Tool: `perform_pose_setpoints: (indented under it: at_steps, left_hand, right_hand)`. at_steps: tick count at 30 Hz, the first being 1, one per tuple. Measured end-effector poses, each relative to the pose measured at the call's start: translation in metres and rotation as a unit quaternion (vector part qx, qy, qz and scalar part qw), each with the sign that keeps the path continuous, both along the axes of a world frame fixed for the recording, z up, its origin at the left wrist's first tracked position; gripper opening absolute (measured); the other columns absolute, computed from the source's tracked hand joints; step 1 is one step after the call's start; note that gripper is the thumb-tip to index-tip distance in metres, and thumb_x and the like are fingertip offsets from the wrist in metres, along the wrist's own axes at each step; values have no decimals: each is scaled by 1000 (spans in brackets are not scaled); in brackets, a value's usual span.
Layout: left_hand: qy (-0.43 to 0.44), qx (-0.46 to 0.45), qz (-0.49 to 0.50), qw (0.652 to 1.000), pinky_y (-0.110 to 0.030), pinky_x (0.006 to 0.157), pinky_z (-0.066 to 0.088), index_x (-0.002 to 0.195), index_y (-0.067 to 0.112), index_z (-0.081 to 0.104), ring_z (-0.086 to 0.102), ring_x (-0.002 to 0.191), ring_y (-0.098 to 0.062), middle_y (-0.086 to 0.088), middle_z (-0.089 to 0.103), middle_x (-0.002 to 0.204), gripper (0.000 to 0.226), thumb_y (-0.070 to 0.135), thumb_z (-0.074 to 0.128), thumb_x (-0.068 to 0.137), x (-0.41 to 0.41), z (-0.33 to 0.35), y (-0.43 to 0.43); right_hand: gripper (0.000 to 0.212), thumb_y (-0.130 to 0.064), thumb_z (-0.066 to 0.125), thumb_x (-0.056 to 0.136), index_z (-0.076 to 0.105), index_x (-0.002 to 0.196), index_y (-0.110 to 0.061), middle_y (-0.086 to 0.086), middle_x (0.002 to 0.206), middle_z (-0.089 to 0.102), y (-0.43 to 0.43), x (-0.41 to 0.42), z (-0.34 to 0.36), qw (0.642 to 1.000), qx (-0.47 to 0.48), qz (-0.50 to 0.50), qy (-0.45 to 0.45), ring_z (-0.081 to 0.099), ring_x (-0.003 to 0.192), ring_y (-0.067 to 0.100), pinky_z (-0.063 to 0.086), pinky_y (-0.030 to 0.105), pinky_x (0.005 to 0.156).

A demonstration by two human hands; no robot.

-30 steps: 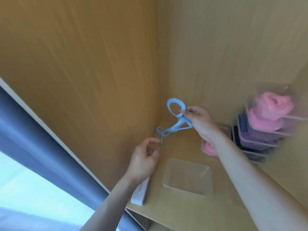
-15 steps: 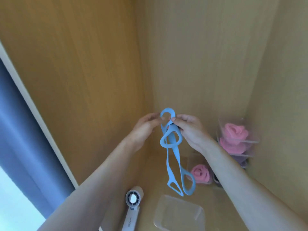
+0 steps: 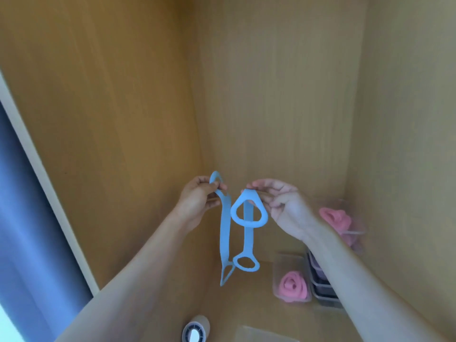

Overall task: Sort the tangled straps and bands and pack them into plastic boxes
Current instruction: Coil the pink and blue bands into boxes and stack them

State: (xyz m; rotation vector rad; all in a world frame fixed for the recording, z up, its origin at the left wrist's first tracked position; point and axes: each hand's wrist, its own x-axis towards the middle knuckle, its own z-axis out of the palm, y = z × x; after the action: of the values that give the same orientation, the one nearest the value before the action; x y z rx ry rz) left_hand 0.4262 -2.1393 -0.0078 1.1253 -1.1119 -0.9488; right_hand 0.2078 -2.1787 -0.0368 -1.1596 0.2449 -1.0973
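Half a second ago both hands were pressed together at the top of one blue bunch; now they have drawn apart, and the blue straps (image 3: 225, 233) hang as two strands in the air in front of the cupboard wall (image 3: 271, 107). The left hand (image 3: 197, 201) pinches the top loop of one strand between thumb and fingers. The right hand (image 3: 281, 206) has its fingers curled round the top of the other strand, whose big loop dangles just under it. The lower loops overlap near the bottom, and I cannot tell whether they are caught in each other or only lie one in front of the other. By my judgement the untangling is nearly done: a little more spread should show whether they come free, and then each can be rolled up. The empty box (image 3: 266, 335) lies on the shelf below, at the bottom edge of the view, near a small fan (image 3: 195, 333). A pink roll (image 3: 293, 285) sits packed in its own box to the right, just beside a stack of filled boxes (image 3: 323, 285)
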Motion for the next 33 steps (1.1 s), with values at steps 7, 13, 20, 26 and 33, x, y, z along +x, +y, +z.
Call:
perform_pose_setpoints:
  at_steps: [7, 13, 20, 26, 33]
  left_hand:
    - [-18, -27, -27, 999, -29, 77, 56, 122, 2, 62, 68, 91, -20, -8, 73, 98, 24, 4, 50, 102, 6, 9, 1]
    - [-12, -45, -43, 998, -28, 75, 58, 118, 0, 66, 71, 89, -20, -13, 74, 101, 22, 6, 57, 99, -1, 19, 8]
    - [-1, -61, -54, 997, -37, 87, 60, 118, 2, 65, 70, 91, -20, -11, 73, 100, 21, 9, 56, 101, -3, 31, 12]
    - [-21, -86, -72, 993, -31, 78, 58, 116, 8, 67, 72, 88, -20, -10, 75, 104, 19, 12, 57, 101, -13, 44, 14]
    - [-2, -106, -115, 988, -38, 88, 59, 114, 4, 67, 71, 100, -26, -13, 74, 105, 19, 6, 59, 98, -24, 52, 21]
  right_hand:
    - [50, 27, 55, 85, 70, 114, -12, 6, 113, 76, 10, 10, 9, 967, -179, -95, 152, 71, 111, 18, 55, 24, 91]
    - [40, 13, 69, 84, 76, 91, -25, -1, 94, 74, 7, 20, 23, 899, -280, -295, 160, 72, 84, 14, 55, 23, 79]
    - [24, -32, 74, 89, 73, 71, -17, 6, 45, 53, 7, 19, 39, 916, -227, -283, 171, 48, 42, 15, 40, 17, 50]
    - [27, -35, 72, 93, 74, 71, -20, -3, 45, 53, 13, 25, 49, 922, -181, -279, 200, 44, 39, 13, 40, 21, 46]
    - [20, -25, 69, 89, 61, 80, -9, 7, 62, 57, 11, 24, 68, 944, -71, -230, 228, 42, 38, 15, 29, 18, 37]
